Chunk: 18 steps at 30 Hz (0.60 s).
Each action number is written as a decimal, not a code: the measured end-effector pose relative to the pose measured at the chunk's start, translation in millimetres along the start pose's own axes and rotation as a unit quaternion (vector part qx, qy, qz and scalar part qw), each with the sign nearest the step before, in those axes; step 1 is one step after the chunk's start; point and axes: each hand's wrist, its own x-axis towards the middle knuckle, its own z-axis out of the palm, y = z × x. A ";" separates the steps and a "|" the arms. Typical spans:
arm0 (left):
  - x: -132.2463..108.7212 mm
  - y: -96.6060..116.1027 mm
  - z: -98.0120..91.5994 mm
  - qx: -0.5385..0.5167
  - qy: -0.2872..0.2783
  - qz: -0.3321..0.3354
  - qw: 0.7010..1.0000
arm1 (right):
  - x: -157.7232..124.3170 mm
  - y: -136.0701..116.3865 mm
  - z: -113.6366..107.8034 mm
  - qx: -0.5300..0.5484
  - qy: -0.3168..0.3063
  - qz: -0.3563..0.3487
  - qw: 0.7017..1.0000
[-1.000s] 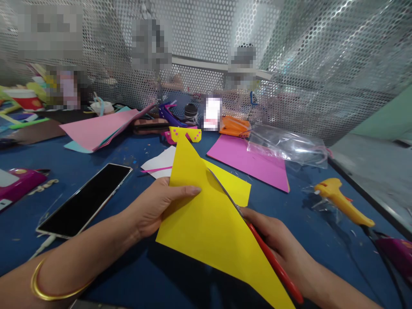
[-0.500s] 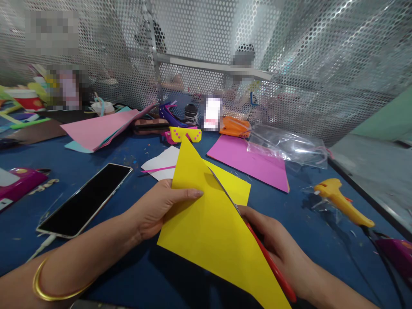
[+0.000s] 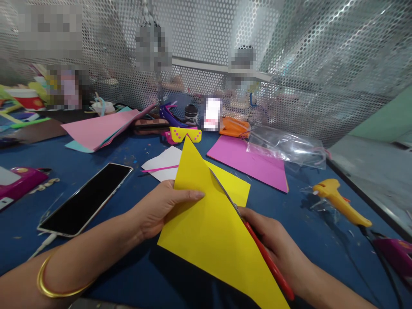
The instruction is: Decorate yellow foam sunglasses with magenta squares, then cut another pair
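Note:
My left hand [image 3: 164, 206] pinches a sheet of yellow paper [image 3: 206, 240] near its left edge, thumb on top and fingers hidden beneath. My right hand [image 3: 273, 240] is closed around the red handle of a pair of scissors [image 3: 268, 262]. The scissors' blades lie along the sheet's right side, where the paper is partly cut through. Beyond the blades, a yellow flap [image 3: 231, 184] extends to the right. White paper [image 3: 162, 165] with a pink strip across it lies just behind the left hand.
A phone [image 3: 86, 199] on a cable lies left, near pink paper [image 3: 99, 126]. Behind are a yellow paper mask [image 3: 185, 135], purple sheets [image 3: 251, 165] and a clear plastic bag [image 3: 289, 148]. A yellow glue gun [image 3: 343, 201] rests right. A perforated metal screen [image 3: 199, 34] closes the back.
The paper's top point has shifted slightly right. Both hands and the scissors stay almost where they were.

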 end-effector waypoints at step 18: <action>6.7 23.9 -13.6 -0.035 0.083 0.063 0.994 | 3.2 15.1 -32.6 0.187 0.151 0.020 0.970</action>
